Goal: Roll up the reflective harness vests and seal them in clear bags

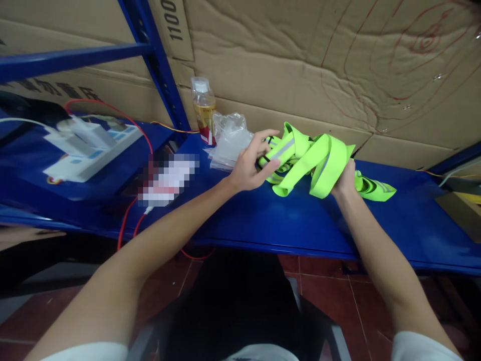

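Note:
A bundle of neon yellow-green reflective straps [323,155] with silver-grey stripes and black edging is held up over the blue shelf, its bands looped and twisted. My left hand [251,161] grips the bundle's left end, thumb below and fingers curled over the top. At the right side, my right hand [344,179] is closed around the bands, its fingers mostly hidden behind them. Past that hand, another length of the same strap [376,188] lies on the shelf. Clear plastic bags [233,140] lie just beyond my left hand.
A bottle [205,113] stands by the blue metal upright [160,65]. On the left are a white power strip [88,158], red cables [124,220] and a blurred-out object [167,180]. Cardboard [263,60] backs the blue shelf [300,225]. An open box [460,213] sits far right.

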`<state>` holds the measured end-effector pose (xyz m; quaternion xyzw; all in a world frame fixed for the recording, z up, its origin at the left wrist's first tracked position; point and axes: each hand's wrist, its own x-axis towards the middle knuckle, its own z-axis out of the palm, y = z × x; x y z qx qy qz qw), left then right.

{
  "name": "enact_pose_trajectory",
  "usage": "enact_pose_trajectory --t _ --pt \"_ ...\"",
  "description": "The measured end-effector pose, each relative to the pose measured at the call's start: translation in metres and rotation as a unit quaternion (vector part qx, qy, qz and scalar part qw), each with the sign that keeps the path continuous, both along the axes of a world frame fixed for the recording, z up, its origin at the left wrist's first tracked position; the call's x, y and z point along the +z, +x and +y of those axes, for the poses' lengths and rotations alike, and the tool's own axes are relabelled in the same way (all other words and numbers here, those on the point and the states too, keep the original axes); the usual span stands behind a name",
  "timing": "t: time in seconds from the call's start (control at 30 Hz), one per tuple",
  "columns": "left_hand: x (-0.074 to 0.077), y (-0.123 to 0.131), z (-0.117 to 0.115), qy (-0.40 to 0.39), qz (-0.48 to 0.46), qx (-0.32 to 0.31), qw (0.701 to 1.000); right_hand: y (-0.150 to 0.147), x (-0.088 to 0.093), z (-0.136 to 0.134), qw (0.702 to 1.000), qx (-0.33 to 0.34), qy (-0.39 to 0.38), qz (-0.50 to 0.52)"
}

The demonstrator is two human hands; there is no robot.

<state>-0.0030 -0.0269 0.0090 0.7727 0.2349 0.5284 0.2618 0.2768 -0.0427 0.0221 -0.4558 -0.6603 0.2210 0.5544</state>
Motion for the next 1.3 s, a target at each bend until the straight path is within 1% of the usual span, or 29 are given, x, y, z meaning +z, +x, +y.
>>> enact_pose_trajectory --t 0.07,0.1,0.13,0.2,0.23,0.3,0.37,0.4,0.5,0.6,0.7,0.8,0.83,0.9,1.0,1.07,1.13,1.2,1.23,1.3 --pt "-0.002 0.003 -0.004 -0.068 -0.052 -0.061 0.994 0.005 0.005 -0.001 0.995 0.011 -0.023 0.092" --pt "-0.003 0.005 -0.005 -0.093 -0.081 -0.072 0.99 0.006 0.007 -0.001 0.991 0.016 -0.033 0.127" --pt "-0.003 0.007 -0.004 -0.111 -0.111 -0.07 0.985 0.007 0.008 -0.002 0.991 0.02 -0.039 0.129" --pt "-0.005 0.011 0.002 -0.134 -0.155 -0.056 0.977 0.007 0.008 -0.004 0.994 0.028 -0.048 0.091" --pt "-0.006 0.012 0.006 -0.147 -0.155 -0.063 0.975 0.007 0.007 -0.006 0.996 0.031 -0.048 0.068" --pt "-0.009 0.012 0.014 -0.184 -0.117 -0.109 0.97 0.003 0.004 -0.008 0.997 0.037 -0.044 0.044" --pt "-0.015 0.012 0.019 -0.218 -0.068 -0.159 0.96 -0.003 0.0 -0.011 0.998 0.039 -0.033 0.046" --pt "-0.017 0.012 0.021 -0.23 -0.055 -0.171 0.957 -0.008 -0.001 -0.013 0.998 0.039 -0.027 0.049" --pt "-0.02 0.012 0.022 -0.236 -0.06 -0.17 0.955 -0.017 -0.001 -0.016 0.999 0.022 -0.01 0.036" --pt "-0.015 0.012 0.02 -0.222 -0.069 -0.176 0.956 -0.017 0.0 -0.015 1.0 0.01 -0.013 0.01" --pt "-0.01 0.012 0.018 -0.245 -0.072 -0.173 0.951 -0.009 -0.001 -0.013 0.996 0.053 -0.064 0.011" --pt "-0.01 0.013 0.019 -0.269 -0.071 -0.154 0.948 -0.002 0.0 -0.015 0.99 0.097 -0.102 0.001" --pt "-0.011 0.014 0.019 -0.259 -0.071 -0.147 0.952 0.0 0.002 -0.017 0.989 0.106 -0.102 -0.018" --pt "-0.01 0.015 0.021 -0.203 -0.072 -0.124 0.969 0.002 0.008 -0.02 0.987 0.111 -0.087 -0.071" --pt "-0.005 0.013 0.018 -0.078 -0.044 -0.075 0.993 0.003 0.016 -0.022 0.987 0.071 -0.062 -0.13" --pt "0.0 0.011 0.013 0.008 0.002 -0.044 0.999 0.002 0.017 -0.022 0.987 0.059 -0.074 -0.127" --pt "0.002 0.01 0.006 0.077 0.053 -0.023 0.995 -0.001 0.014 -0.021 0.987 0.078 -0.108 -0.093" --pt "0.003 0.01 0.001 0.107 0.091 0.002 0.99 -0.003 0.009 -0.019 0.985 0.097 -0.136 -0.043" --pt "0.003 0.01 -0.001 0.103 0.104 0.016 0.989 -0.003 0.006 -0.018 0.985 0.098 -0.138 -0.02" --pt "0.003 0.011 -0.001 0.074 0.109 0.032 0.991 -0.001 0.003 -0.017 0.99 0.086 -0.112 0.011"
